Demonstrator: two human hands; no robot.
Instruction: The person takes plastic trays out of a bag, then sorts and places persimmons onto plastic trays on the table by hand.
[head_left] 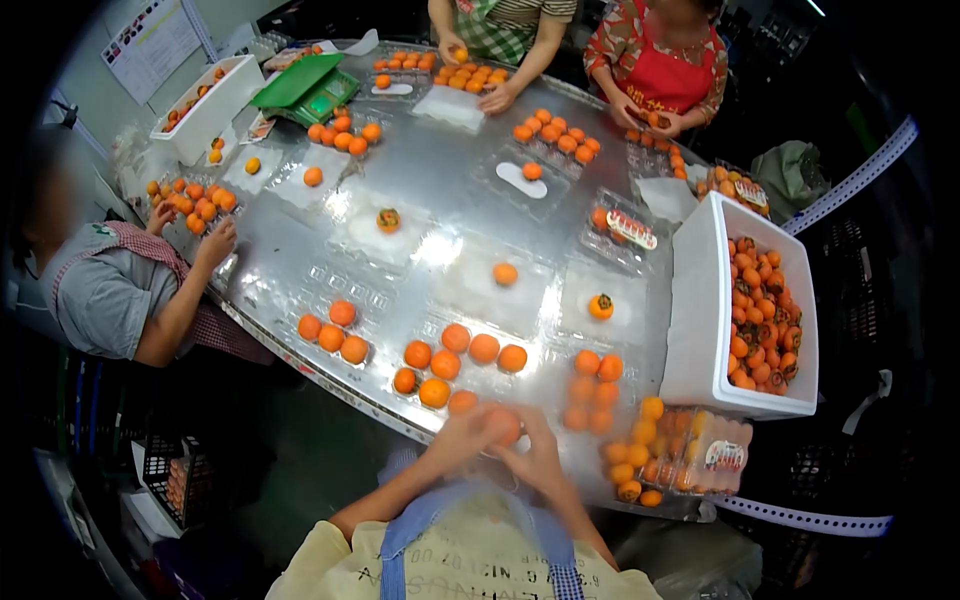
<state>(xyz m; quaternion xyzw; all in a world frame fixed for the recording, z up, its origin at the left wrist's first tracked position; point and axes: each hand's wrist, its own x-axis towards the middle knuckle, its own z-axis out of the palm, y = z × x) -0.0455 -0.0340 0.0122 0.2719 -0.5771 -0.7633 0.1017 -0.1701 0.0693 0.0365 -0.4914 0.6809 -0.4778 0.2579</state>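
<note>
At the near edge of the metal table [420, 300], an orange persimmon [503, 427] is between my two hands, slightly blurred. My left hand [462, 438] is closed around its left side. Against its right side curl the fingers of my right hand [533, 458]; their exact grip is smeared by motion. Just beyond my hands, several persimmons [434, 392] sit in a clear plastic tray. To the right, more persimmons [587, 362] stand in rows, partly blurred. A filled clear pack [718, 453] with a label lies beside loose yellower persimmons [627, 472].
A white foam box [690, 310] full of persimmons stands at the right. Co-workers handle fruit at the left and far sides. A green scale [305, 88] and another foam box [215, 105] are at the back left. Single persimmons [505, 274] rest on clear trays mid-table.
</note>
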